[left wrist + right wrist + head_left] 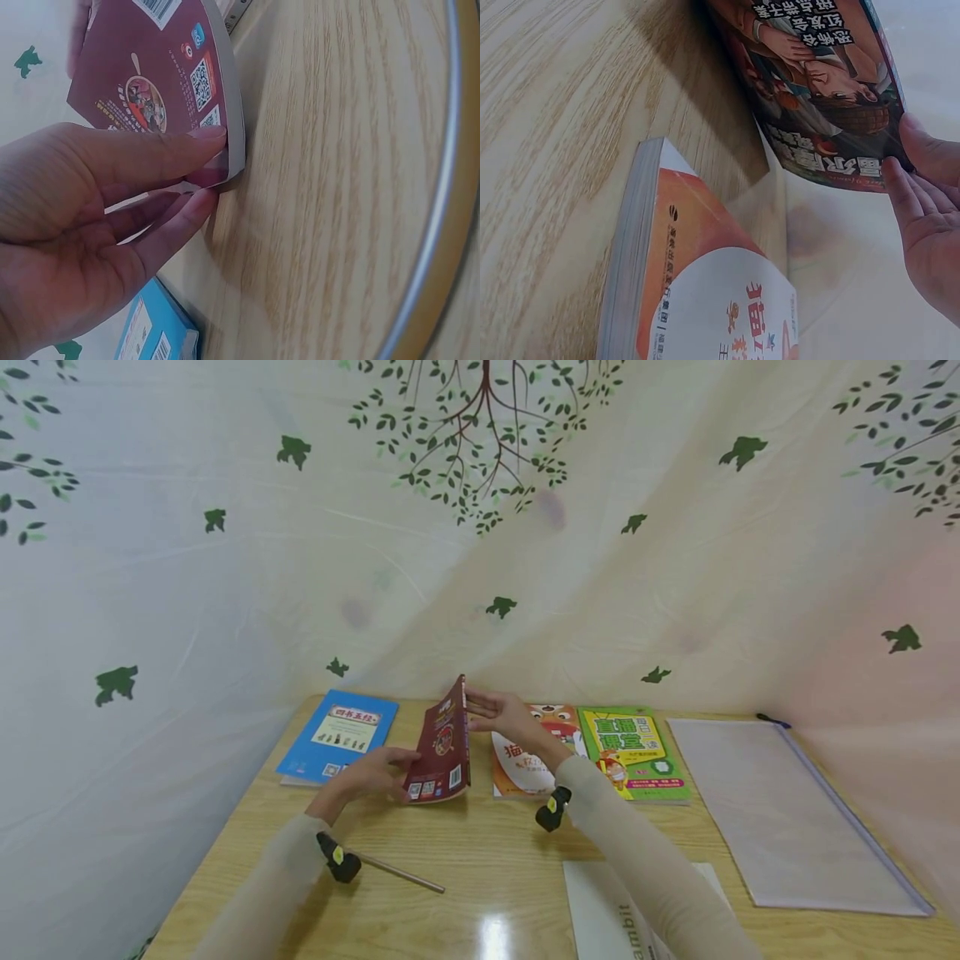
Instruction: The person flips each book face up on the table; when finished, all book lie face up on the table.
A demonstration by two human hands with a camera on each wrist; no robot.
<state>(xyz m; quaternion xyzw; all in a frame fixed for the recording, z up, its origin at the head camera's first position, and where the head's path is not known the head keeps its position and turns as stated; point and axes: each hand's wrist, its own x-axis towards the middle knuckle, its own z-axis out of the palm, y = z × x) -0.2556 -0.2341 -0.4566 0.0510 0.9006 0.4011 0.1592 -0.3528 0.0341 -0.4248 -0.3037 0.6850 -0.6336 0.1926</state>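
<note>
A thin maroon book (pixel 442 745) is held tilted up on its edge above the middle of the table. My left hand (pixel 371 777) pinches its near left corner; in the left wrist view the thumb (pixel 196 141) lies on the maroon back cover, which bears QR codes. At the far upper corner, my right hand (pixel 513 722) grips the book between thumb and fingers. The right wrist view shows the dark illustrated front cover (pixel 817 97), with a person in a cap. A blue book (pixel 337 739) lies left of it, and an orange-and-white book (pixel 517 772) lies to the right.
A green book (pixel 633 752) lies beside the orange-and-white one. Farther right is a whitish translucent sheet or pouch (pixel 795 810) with a bluish edge strip. A thin stick (pixel 405 872) lies near the left forearm, and a white printed item (pixel 592 902) lies under the right forearm.
</note>
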